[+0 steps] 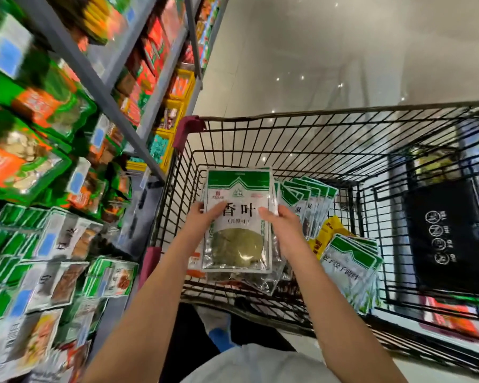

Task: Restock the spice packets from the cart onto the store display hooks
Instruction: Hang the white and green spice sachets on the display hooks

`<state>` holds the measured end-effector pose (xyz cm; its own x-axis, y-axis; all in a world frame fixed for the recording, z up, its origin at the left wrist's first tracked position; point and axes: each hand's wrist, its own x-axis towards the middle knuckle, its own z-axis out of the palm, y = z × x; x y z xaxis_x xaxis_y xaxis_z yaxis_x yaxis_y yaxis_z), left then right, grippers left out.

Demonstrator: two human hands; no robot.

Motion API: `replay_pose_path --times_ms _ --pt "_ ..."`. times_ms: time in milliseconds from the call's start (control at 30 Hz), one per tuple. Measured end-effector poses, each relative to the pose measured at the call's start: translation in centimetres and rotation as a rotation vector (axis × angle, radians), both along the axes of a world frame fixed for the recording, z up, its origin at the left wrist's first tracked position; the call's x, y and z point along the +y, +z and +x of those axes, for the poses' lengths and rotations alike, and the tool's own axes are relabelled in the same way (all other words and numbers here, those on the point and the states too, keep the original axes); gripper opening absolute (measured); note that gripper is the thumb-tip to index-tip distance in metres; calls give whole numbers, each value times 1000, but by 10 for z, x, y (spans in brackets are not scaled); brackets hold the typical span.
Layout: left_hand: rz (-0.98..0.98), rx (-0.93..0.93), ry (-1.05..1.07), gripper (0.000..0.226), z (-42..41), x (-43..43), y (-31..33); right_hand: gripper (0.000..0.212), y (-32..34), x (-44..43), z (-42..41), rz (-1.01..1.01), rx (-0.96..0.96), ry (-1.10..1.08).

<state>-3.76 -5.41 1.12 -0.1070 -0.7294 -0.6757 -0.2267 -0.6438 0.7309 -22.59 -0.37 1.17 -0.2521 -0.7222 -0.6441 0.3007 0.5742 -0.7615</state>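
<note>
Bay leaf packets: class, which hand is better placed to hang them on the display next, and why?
Probably the left hand. Both hands grip the bay leaf packets, but the display stands on its side; the right hand sits farther over the cart.

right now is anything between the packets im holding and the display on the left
The left hand and right hand grip the packets. Only the cart's left wire wall lies between them and the display; above its rim nothing visible blocks.

Both bare forearms reach forward, left grip [203, 219] and right grip [282, 227] pinching opposite edges of the spice packets [238, 241].
</note>
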Motion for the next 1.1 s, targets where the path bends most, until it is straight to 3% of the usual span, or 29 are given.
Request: replay_pose_path --times_ms 67,233,267,333,400,467,600,733,800,900,1000,1100 --pt "-47 37 52 112 0 3 9 78 9 0 4 -4 -30 -8" --pt "-158 84 173 103 -2 12 45 96 36 -4 16 -33 6 -38" --pt "-174 87 204 89 -1 13 52 92 38 -6 16 -62 0 -33" --pt "-215 95 263 47 4 15 64 64 59 -11 23 -106 -4 -8" --pt "-264 86 299 26 13 18 76 57 74 -17 32 -140 1 27" --pt "-306 76 322 26 26 21 88 61 90 -23 44 -171 11 104" --pt "-361 46 405 17 56 28 112 43 115 -34 74 -222 64 265" --pt "-432 35 469 26 85 32 127 23 135 -40 101 -256 109 283" --pt "-468 46 492 17 96 34 136 15 144 -43 113 -260 94 245" --pt "-513 27 491 13 114 37 150 24 157 -46 133 -263 21 245" --pt "-519 -13 543 28 133 37 158 26 167 -43 152 -305 2 294" --pt "-527 -62 603 25 150 38 165 31 167 -46 170 -340 20 332"
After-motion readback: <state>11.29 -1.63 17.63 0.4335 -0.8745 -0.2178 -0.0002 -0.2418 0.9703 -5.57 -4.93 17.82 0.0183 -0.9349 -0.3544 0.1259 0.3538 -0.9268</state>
